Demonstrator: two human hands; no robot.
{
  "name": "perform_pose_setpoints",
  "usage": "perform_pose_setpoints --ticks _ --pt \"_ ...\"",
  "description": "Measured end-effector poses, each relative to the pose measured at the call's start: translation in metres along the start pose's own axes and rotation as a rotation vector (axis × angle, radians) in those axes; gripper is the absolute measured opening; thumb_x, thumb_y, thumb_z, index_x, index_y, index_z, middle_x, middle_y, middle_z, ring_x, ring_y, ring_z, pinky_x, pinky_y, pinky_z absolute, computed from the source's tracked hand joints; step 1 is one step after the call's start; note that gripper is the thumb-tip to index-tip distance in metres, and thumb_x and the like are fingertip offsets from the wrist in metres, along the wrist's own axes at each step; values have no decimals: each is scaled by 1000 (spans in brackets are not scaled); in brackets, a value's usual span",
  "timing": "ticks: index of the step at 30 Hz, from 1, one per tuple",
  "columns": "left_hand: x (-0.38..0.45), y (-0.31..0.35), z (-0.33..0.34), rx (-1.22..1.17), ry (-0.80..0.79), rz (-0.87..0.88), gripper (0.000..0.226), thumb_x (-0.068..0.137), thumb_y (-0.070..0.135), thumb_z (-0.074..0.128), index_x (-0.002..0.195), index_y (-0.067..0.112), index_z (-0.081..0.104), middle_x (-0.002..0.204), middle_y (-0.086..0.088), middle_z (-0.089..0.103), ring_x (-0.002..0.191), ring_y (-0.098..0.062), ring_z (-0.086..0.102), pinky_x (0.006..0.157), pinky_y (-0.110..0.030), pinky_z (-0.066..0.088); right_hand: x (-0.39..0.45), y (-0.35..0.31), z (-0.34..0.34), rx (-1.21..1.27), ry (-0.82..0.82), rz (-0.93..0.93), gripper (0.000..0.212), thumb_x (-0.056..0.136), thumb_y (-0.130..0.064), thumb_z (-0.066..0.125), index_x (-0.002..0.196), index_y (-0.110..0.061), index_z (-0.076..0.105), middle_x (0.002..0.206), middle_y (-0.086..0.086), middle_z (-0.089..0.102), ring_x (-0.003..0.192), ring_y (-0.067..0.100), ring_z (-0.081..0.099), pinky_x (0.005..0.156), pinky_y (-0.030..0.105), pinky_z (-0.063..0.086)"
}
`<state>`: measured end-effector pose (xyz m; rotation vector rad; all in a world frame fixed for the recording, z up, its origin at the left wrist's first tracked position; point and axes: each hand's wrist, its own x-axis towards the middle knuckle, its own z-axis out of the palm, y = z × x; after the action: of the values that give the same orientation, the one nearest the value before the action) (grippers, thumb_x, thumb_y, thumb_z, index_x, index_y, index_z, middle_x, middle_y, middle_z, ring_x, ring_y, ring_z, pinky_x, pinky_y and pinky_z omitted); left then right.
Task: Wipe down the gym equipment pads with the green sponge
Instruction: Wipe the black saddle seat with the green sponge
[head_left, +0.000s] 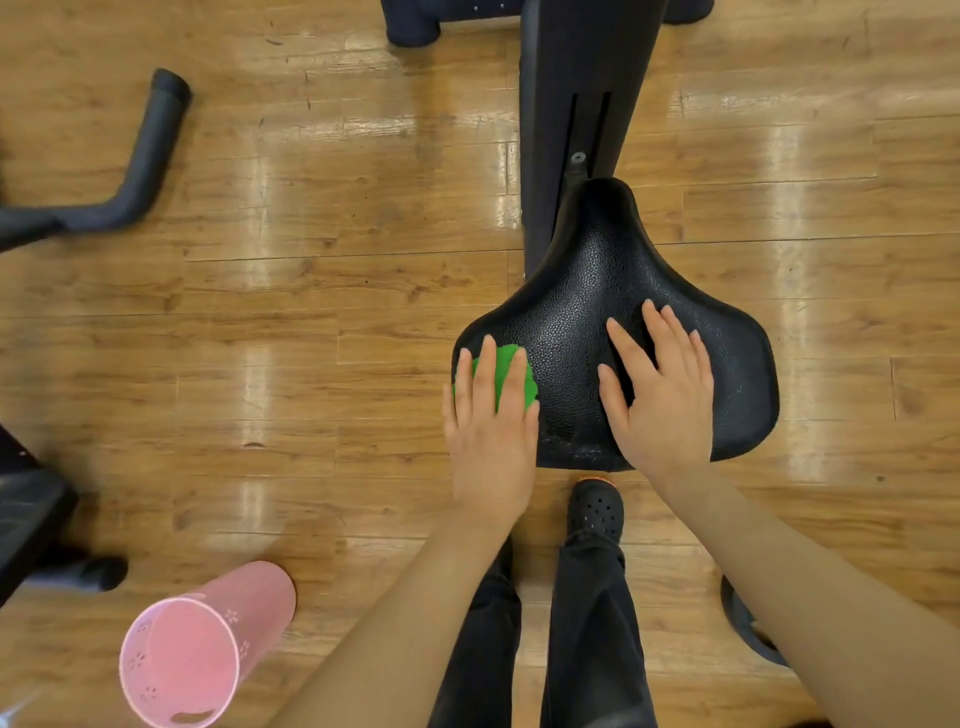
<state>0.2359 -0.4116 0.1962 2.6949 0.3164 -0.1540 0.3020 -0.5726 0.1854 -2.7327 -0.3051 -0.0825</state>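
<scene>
Left hand (491, 415), fingers flat, is pressing green sponge (511, 375) on seat pad's (587, 312) left edge, right hand (660, 395) w/ fingers spread bracing it; next prob. sweeping across.

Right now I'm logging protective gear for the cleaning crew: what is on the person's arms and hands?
Nothing: the left hand and right hand are bare, with no gloves, rings or watch showing. Both forearms are uncovered, with no sleeves in view. Nails are short and unpainted.
</scene>
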Motion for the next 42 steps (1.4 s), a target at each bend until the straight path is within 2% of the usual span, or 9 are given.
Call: perform_pose_setpoints --ticks 5,11,19,26,29,31,34,39,42 --pt "53 6 -4 -31 -25 -93 50 101 29 39 150 22 31 159 -5 20 148 -28 8 119 -46 7 0 1 2 11 11 -4 45 98 -36 42 137 -18 52 150 14 38 143 28 27 118 46 17" --pt "42 8 5 -46 79 -17 48 96 26 41 142 15 44 151 -9 38 141 -32 29 113 -48 27 0 3 2 9 15 -9 44 98 -36 44 137 -19 52 151 13 37 143 27 27 118 46 17" --pt "-22 18 16 -20 50 90 51 95 28 35 144 15 42 153 -8 33 144 -29 21 117 -45 21 -1 3 4 6 40 -26 42 97 -34 48 136 -18 54 149 14 39 142 28 30 118 46 18" --pt "15 20 9 31 53 19 50 97 30 40 146 24 36 157 -3 28 146 -27 16 117 -51 9 -1 4 3 13 51 -33 42 98 -35 45 136 -18 54 148 15 40 142 28 30 116 48 21" --pt "37 27 11 6 83 -51 50 96 26 47 145 20 40 152 -7 36 144 -31 23 116 -52 18 0 5 4 13 45 -27 43 98 -35 44 136 -18 53 148 15 40 142 29 29 118 46 18" --pt "39 30 13 8 122 -67 49 94 28 42 143 17 44 147 -8 44 140 -32 31 113 -51 27 0 6 4 17 35 -24 44 98 -36 43 137 -18 53 149 15 40 142 29 29 118 45 17" --pt "16 36 22 4 166 -52 51 93 28 38 141 15 46 146 -8 45 138 -31 35 112 -48 29 1 8 4 53 22 -25 44 96 -36 44 135 -18 54 148 15 40 141 30 30 117 46 19" --pt "-53 59 41 -13 152 7 50 94 22 41 143 15 44 153 -7 35 143 -29 25 117 -45 24 3 26 -8 53 -30 -140 43 96 -33 41 132 -16 57 147 16 42 138 32 35 113 50 27" --pt "-58 58 43 -39 153 -4 50 94 24 39 143 17 44 154 -6 33 143 -29 24 114 -48 27 0 42 -14 -25 -25 -120 45 95 -39 42 134 -21 55 150 15 37 140 32 31 113 51 18"
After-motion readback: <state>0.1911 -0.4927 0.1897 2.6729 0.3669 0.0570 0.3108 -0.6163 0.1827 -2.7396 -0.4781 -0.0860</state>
